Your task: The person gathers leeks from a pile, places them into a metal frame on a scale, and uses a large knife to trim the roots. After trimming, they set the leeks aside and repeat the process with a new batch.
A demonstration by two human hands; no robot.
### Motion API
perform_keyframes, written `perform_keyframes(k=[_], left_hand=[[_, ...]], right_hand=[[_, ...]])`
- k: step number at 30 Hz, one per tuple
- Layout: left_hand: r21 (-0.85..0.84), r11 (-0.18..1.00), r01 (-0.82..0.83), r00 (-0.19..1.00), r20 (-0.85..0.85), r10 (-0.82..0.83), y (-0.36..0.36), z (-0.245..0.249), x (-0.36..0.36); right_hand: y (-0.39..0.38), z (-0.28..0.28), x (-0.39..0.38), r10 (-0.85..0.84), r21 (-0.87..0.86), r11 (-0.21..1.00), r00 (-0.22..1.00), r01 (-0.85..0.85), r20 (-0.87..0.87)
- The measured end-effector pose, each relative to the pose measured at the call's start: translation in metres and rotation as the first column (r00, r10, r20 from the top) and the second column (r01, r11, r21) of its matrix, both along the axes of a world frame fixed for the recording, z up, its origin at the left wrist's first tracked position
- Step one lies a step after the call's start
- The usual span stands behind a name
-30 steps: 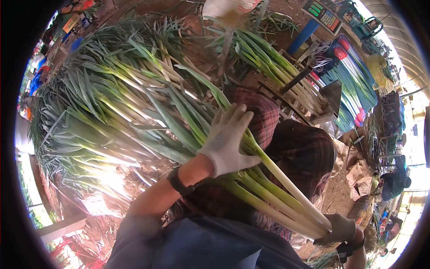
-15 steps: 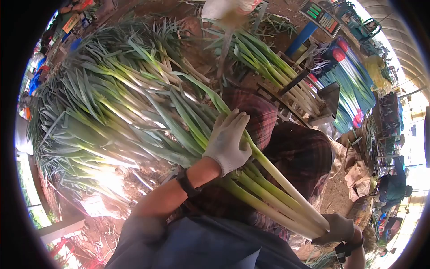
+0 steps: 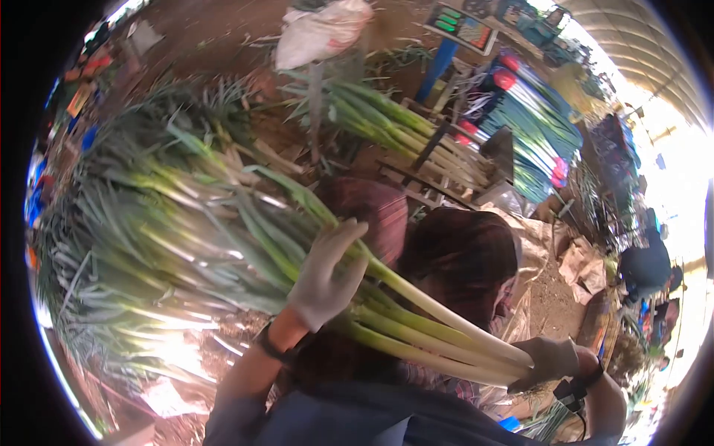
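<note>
The left hand (image 3: 327, 276), in a pale glove, is raised well out in front of the person, fingers extended and thumb parted from them, its bare forearm (image 3: 256, 366) slanting up from a dark sleeve. Over on the other side, the gloved right hand (image 3: 547, 361) is curled closed, turned inward, with the right forearm (image 3: 606, 405) coming up beneath it.

Glossy, smooth stalks (image 3: 446, 312) at centre; matt knit-cloth gloves (image 3: 325, 279); woven plastic sack (image 3: 320, 36), top centre, rough and wrinkled.

Leek pile (image 3: 149, 223) left of rack (image 3: 503, 152), bundles (image 3: 529, 119) right
</note>
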State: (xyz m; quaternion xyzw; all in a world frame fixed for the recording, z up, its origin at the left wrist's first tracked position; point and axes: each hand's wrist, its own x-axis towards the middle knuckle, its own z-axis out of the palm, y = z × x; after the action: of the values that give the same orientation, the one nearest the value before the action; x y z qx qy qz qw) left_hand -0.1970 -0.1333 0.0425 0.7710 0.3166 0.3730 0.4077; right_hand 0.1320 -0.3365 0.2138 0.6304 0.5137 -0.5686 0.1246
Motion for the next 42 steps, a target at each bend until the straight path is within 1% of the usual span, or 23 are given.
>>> perform_keyframes(k=[1, 3, 4, 5, 6, 7, 8, 9, 10, 12, 13, 14, 18, 21, 23, 26, 30, 32, 33, 35, 36, 39, 42], left_hand=[[-0.096, 0.989, 0.113, 0.988, 0.119, -0.101, -0.011, 0.018, -0.005], [0.106, 0.927, 0.360, 0.932, -0.076, -0.353, -0.035, 0.056, -0.018], [0.126, 0.913, 0.387, 0.917, -0.152, -0.368, -0.049, 0.056, -0.018], [0.146, 0.899, 0.412, 0.898, -0.230, -0.374, -0.064, 0.056, -0.018], [0.167, 0.885, 0.434, 0.876, -0.308, -0.371, -0.073, 0.055, -0.017], [0.173, 0.905, 0.390, 0.864, -0.407, -0.294, -0.075, 0.053, -0.014], [0.187, 0.921, 0.341, 0.840, -0.500, -0.210, -0.074, 0.048, -0.009], [0.208, 0.934, 0.289, 0.803, -0.584, -0.118, -0.073, 0.042, -0.005], [0.306, 0.930, 0.202, 0.865, -0.501, -0.023, -0.071, 0.032, -0.002], [0.335, 0.899, 0.283, 0.813, -0.580, -0.040, -0.065, 0.039, 0.007], [0.345, 0.882, 0.320, 0.785, -0.619, -0.043, -0.063, 0.043, 0.012], [0.306, 0.890, 0.339, 0.776, -0.625, -0.081, -0.060, 0.049, 0.015], [0.317, 0.848, 0.425, 0.774, -0.614, -0.158, -0.044, 0.054, 0.022], [0.361, 0.796, 0.486, 0.766, -0.615, -0.189, -0.035, 0.057, 0.030], [0.371, 0.765, 0.526, 0.773, -0.584, -0.248, -0.030, 0.054, 0.035], [0.430, 0.742, 0.515, 0.805, -0.541, -0.245, -0.032, 0.048, 0.040], [0.524, 0.754, 0.395, 0.880, -0.453, -0.146, -0.042, 0.046, 0.038], [0.569, 0.755, 0.326, 0.904, -0.422, -0.071, -0.047, 0.054, 0.032], [0.637, 0.720, 0.276, 0.914, -0.407, 0.010, -0.049, 0.055, 0.031], [0.757, 0.629, 0.178, 0.921, -0.353, 0.165, -0.050, 0.060, 0.028], [0.772, 0.626, 0.114, 0.926, -0.311, 0.216, -0.051, 0.068, 0.028], [0.874, 0.484, 0.049, 0.911, -0.238, 0.337, -0.035, 0.082, 0.026], [0.932, 0.362, 0.028, 0.889, -0.189, 0.417, -0.003, 0.099, 0.030]], right_hand=[[-0.001, 0.000, 0.002, -0.017, 0.015, 1.000, 1.000, 0.018, -0.023], [-0.002, 0.000, 0.006, -0.052, 0.039, 0.998, 0.996, 0.055, -0.073], [0.002, 0.003, 0.009, -0.071, -0.029, 0.997, 0.995, 0.069, -0.069], [0.005, 0.005, 0.011, -0.031, -0.012, 0.999, 0.998, 0.031, -0.052], [0.009, 0.007, 0.014, 0.011, 0.006, 1.000, 0.999, -0.011, -0.035], [0.014, 0.010, 0.016, 0.055, 0.027, 0.998, 0.998, -0.055, -0.017], [0.021, 0.018, 0.014, 0.014, 0.017, 1.000, 0.999, -0.013, -0.042], [0.027, 0.026, 0.012, 0.053, 0.006, 0.999, 0.999, -0.053, -0.002], [0.033, 0.034, 0.010, 0.095, -0.006, 0.995, 0.995, -0.095, 0.040], [0.041, 0.050, 0.006, 0.173, -0.047, 0.984, 0.979, -0.169, 0.112], [0.041, 0.056, 0.005, 0.169, -0.054, 0.985, 0.980, -0.164, 0.107], [0.042, 0.061, 0.004, 0.167, -0.059, 0.985, 0.981, -0.161, 0.104], [0.043, 0.067, 0.006, 0.198, -0.032, 0.980, 0.975, -0.195, 0.106], [0.041, 0.071, 0.003, 0.119, -0.066, 0.991, 0.989, -0.113, 0.091], [0.039, 0.070, 0.007, 0.153, -0.063, 0.987, 0.984, -0.148, 0.094], [0.033, 0.066, 0.008, 0.177, -0.047, 0.984, 0.974, -0.172, 0.143], [0.025, 0.071, -0.003, 0.193, -0.006, 0.980, 0.946, -0.198, 0.260], [0.023, 0.080, -0.008, 0.238, 0.047, 0.964, 0.927, -0.262, 0.290], [0.022, 0.087, -0.014, 0.255, 0.071, 0.955, 0.918, -0.289, 0.304], [0.025, 0.115, -0.036, 0.206, 0.071, 0.965, 0.896, -0.253, 0.394], [0.026, 0.125, -0.042, 0.181, 0.070, 0.970, 0.881, -0.233, 0.436], [0.027, 0.131, -0.040, 0.176, 0.152, 0.945, 0.839, -0.291, 0.515], [0.047, 0.133, -0.034, 0.116, 0.255, 0.915, 0.810, -0.312, 0.575]])
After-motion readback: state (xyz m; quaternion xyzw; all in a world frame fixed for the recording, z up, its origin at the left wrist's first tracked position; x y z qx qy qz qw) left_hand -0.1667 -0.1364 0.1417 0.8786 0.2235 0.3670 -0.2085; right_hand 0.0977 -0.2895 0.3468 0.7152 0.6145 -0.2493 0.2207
